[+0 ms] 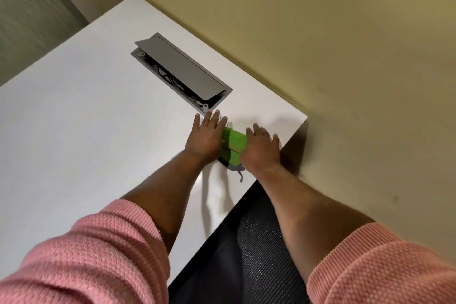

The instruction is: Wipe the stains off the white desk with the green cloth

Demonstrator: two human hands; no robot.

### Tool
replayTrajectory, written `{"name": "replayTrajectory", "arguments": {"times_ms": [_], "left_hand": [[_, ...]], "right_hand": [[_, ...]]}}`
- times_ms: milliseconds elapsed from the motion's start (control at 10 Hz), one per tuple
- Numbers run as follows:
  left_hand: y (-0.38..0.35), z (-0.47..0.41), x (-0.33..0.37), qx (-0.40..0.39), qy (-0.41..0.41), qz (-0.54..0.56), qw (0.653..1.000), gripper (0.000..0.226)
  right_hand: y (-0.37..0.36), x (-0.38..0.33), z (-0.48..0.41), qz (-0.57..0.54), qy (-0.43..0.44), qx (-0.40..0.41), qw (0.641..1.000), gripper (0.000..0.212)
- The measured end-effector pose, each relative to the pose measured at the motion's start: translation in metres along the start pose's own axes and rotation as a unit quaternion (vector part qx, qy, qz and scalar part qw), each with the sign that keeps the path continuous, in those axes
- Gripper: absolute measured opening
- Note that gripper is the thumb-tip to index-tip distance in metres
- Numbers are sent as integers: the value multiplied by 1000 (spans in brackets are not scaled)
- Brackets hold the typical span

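Observation:
The folded green cloth [234,146] lies on the white desk [81,116] near its right corner, with a grey edge and loop sticking out at its near end. My left hand [206,136] lies flat with fingers spread, pressing on the cloth's left side. On the cloth's right side my right hand [262,146] presses down flat, close to the desk's right edge. Only a strip of cloth shows between the two hands. I cannot make out any stains on the desk surface.
A grey cable box [181,70] with its lid propped open is set into the desk just beyond my left hand. A beige wall [345,44] runs behind and right of the desk. A dark mesh chair [261,249] stands below the desk's right edge.

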State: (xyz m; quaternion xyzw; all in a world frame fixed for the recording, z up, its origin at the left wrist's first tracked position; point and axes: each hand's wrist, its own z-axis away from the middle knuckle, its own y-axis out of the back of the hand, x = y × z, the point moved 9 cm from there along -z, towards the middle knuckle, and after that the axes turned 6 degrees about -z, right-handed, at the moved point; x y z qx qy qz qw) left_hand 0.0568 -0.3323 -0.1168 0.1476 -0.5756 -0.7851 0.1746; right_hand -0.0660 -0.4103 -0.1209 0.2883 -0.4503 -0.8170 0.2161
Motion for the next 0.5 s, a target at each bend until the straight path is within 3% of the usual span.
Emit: {"name": "replayTrajectory", "arguments": {"times_ms": [100,300,500], "left_hand": [[-20,4,6,-23,6,20,1000,68],[-20,15,0,-23,12,48,999,66],[11,46,-10,-5,25,60,998,72]], "right_hand": [[-15,-4,-4,-5,7,-32,999,93],[-15,-7,0,-4,7,-35,999,98],[7,-37,24,-28,41,19,999,86]]}}
